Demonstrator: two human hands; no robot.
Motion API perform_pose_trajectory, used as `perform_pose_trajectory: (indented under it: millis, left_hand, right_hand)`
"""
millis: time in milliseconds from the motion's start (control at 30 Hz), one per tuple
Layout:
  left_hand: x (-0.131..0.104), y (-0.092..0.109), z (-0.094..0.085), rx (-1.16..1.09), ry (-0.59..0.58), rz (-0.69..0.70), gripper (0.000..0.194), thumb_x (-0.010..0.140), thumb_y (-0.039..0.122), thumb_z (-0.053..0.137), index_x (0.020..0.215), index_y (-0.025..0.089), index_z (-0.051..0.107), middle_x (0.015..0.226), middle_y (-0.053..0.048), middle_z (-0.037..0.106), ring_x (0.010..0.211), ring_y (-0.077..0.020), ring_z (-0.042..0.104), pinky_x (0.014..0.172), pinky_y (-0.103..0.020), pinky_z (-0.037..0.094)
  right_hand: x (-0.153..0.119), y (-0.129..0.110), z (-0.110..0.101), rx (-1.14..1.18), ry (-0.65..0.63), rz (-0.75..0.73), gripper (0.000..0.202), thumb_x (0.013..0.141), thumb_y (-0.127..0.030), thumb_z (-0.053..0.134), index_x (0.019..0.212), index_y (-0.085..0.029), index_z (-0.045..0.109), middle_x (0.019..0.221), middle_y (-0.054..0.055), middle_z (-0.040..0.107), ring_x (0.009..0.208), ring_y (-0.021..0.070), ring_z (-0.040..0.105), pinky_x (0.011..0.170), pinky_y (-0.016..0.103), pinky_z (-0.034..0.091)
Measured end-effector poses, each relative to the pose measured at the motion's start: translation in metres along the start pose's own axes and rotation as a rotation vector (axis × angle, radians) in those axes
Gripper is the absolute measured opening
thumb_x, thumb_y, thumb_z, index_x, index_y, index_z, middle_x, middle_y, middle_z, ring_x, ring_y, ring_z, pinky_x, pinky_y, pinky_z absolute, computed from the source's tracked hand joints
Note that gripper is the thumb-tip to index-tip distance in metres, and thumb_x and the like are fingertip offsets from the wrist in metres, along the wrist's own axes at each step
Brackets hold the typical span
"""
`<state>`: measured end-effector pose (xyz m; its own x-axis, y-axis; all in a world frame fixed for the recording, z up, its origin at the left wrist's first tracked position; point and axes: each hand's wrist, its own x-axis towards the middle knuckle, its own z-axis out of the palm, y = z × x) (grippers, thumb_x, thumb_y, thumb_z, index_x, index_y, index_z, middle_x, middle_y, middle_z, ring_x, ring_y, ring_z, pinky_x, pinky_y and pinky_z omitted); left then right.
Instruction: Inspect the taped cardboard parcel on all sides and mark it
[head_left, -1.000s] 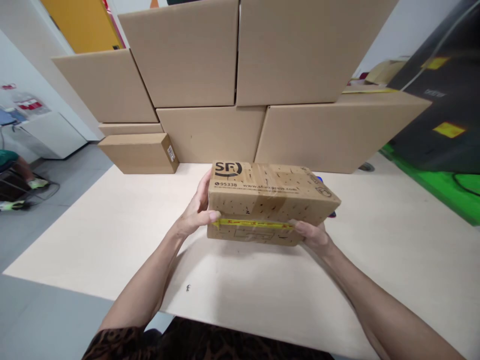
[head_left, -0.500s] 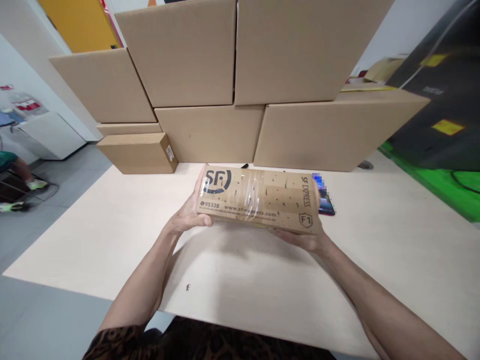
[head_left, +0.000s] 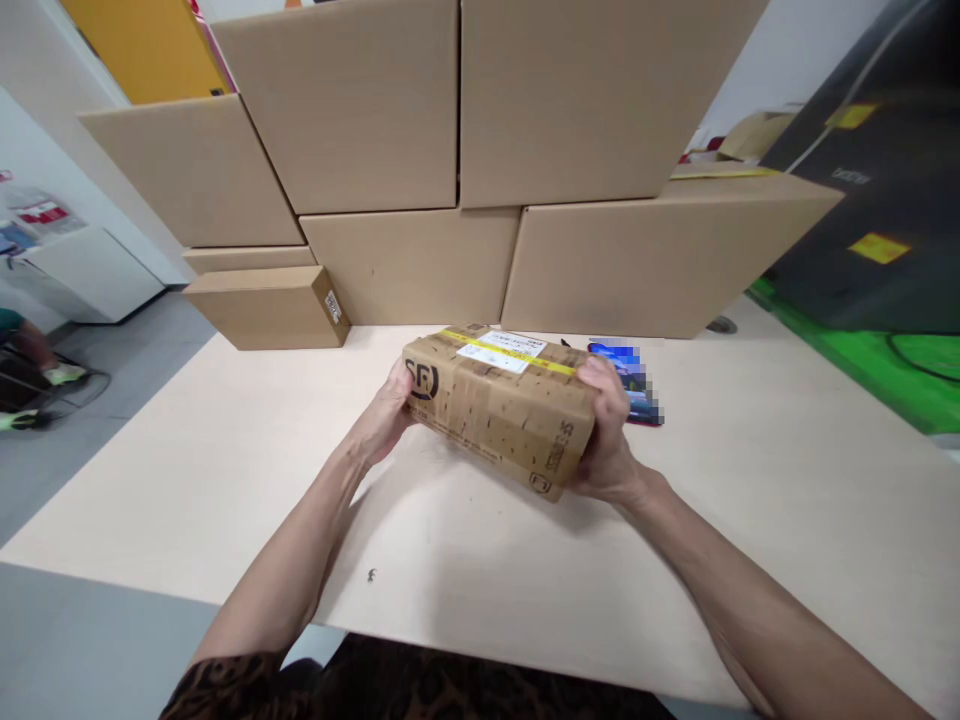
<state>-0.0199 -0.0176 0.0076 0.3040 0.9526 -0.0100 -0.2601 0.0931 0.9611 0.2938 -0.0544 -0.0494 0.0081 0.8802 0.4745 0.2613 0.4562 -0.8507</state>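
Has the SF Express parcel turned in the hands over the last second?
Yes. The SF Express parcel has rolled so its yellow-taped, labelled face now points up toward the stacked cartons, held by the left hand and right hand.

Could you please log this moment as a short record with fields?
left hand: grips the left end of the parcel
right hand: wraps the parcel's right end
parcel: small cardboard box, tilted, held above the table; white label and yellow tape on its upper face
behind parcel: blurred blue item lying on the table
back of table: stacked cardboard boxes
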Motion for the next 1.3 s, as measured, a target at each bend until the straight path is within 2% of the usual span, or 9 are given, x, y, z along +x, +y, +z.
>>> perform_pose_trajectory:
  millis: [100,167,367,467,567,700,1000,1167,1300]
  left_hand:
    - [0.004,-0.001,-0.006,-0.083,0.005,-0.139,0.081,0.075,0.094,0.072,0.127,0.032,0.076,0.132,-0.013,0.079,0.130,-0.0426,0.070,0.095,-0.057,0.063]
    - [0.005,-0.001,-0.006,-0.096,0.110,-0.187,0.070,0.074,0.081,0.083,0.120,0.030,0.078,0.117,-0.010,0.083,0.115,-0.0383,0.077,0.084,-0.048,0.065]
    - [0.006,0.002,0.008,-0.140,0.354,-0.095,0.053,0.065,0.049,0.090,0.110,0.024,0.077,0.102,-0.003,0.085,0.102,-0.0302,0.079,0.080,-0.038,0.064]
    - [0.006,0.008,0.011,-0.187,0.372,0.079,0.047,0.069,0.047,0.084,0.109,0.024,0.077,0.107,-0.003,0.085,0.108,-0.0305,0.077,0.079,-0.036,0.061]
    - [0.006,0.011,0.010,-0.138,0.428,0.213,0.046,0.068,0.046,0.084,0.108,0.025,0.076,0.109,-0.002,0.083,0.110,-0.0285,0.075,0.077,-0.032,0.058]
    - [0.004,-0.001,0.008,0.025,0.436,0.347,0.061,0.068,0.046,0.090,0.123,0.028,0.071,0.119,-0.004,0.077,0.120,-0.0294,0.070,0.096,-0.037,0.056]
    - [0.001,-0.016,0.008,0.098,0.263,0.439,0.070,0.070,0.055,0.093,0.132,0.032,0.070,0.130,-0.005,0.072,0.127,-0.0319,0.065,0.113,-0.046,0.052]
    - [0.002,-0.003,0.006,0.010,0.120,0.289,0.073,0.079,0.073,0.080,0.133,0.025,0.073,0.147,-0.011,0.070,0.146,-0.0381,0.057,0.122,-0.050,0.048]
    - [0.000,0.007,0.001,0.008,-0.022,0.042,0.077,0.074,0.068,0.088,0.134,0.022,0.073,0.138,-0.013,0.077,0.135,-0.0419,0.069,0.113,-0.053,0.058]
  right_hand:
    - [-0.008,0.004,0.001,-0.184,-0.035,-0.268,0.049,0.048,-0.035,0.095,0.092,-0.039,0.073,0.130,0.002,0.069,0.145,0.0489,0.052,0.130,0.080,0.011]
    - [-0.014,0.006,0.006,-0.263,-0.097,-0.378,0.050,0.052,-0.029,0.092,0.097,-0.043,0.075,0.130,0.000,0.070,0.140,0.0459,0.056,0.128,0.081,0.015]
    - [-0.016,-0.002,0.019,-0.348,-0.027,-0.528,0.079,0.066,-0.024,0.088,0.136,-0.051,0.065,0.159,0.001,0.054,0.157,0.0474,0.042,0.130,0.082,0.014]
    - [-0.010,-0.015,0.023,-0.142,0.098,-0.251,0.078,0.079,-0.035,0.086,0.151,-0.042,0.057,0.172,0.007,0.043,0.166,0.0434,0.032,0.134,0.074,0.020]
    - [-0.004,-0.029,0.028,0.346,0.177,0.267,0.059,0.092,-0.060,0.074,0.145,-0.038,0.060,0.163,0.009,0.058,0.158,0.0353,0.049,0.128,0.066,0.041]
    - [0.002,-0.044,0.031,0.769,0.100,0.607,0.066,0.074,-0.068,0.088,0.127,-0.035,0.067,0.140,0.005,0.077,0.139,0.0347,0.067,0.108,0.057,0.061]
    - [0.004,-0.049,0.032,0.832,0.173,0.661,0.068,0.055,-0.035,0.092,0.120,-0.029,0.075,0.121,0.003,0.086,0.123,0.0371,0.076,0.109,0.055,0.061]
    - [0.007,-0.049,0.027,0.826,0.177,0.581,0.078,0.055,-0.030,0.088,0.131,-0.029,0.071,0.125,0.004,0.085,0.127,0.0383,0.074,0.109,0.055,0.061]
    - [0.006,-0.048,0.021,0.771,0.079,0.505,0.083,0.057,-0.028,0.087,0.138,-0.032,0.067,0.135,0.004,0.081,0.130,0.0386,0.073,0.108,0.056,0.062]
